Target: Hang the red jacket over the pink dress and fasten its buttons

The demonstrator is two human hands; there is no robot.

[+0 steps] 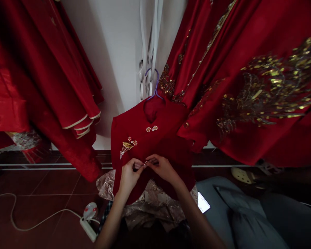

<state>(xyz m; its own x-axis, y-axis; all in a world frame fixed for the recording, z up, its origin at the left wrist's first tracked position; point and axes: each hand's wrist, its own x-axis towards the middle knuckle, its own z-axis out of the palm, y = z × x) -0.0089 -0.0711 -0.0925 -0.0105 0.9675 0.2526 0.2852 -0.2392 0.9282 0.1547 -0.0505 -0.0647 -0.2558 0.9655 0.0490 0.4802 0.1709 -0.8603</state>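
A red top [160, 145] hangs on a purple hanger [156, 91] in front of me. At its lower middle, my left hand [131, 173] and my right hand [162, 167] meet, fingers closed in a pinch. Between their fingertips is a small pearly clasp [145, 164], mostly covered by the fingers. Higher up, near the neckline, sits a pair of pearly flower clasps [152, 129]. A gold fan-shaped brooch [128, 145] with hanging strands and flowers is fixed on the left of the chest.
Red garments [75, 86] hang at the left, and a sequinned red garment [264, 93] at the right. Shiny crumpled fabric [151, 207] lies below the top. A lit phone [203, 202] is beside a person's grey-clad leg [223, 204]. A white power strip [88, 229] trails its cord across the tiles.
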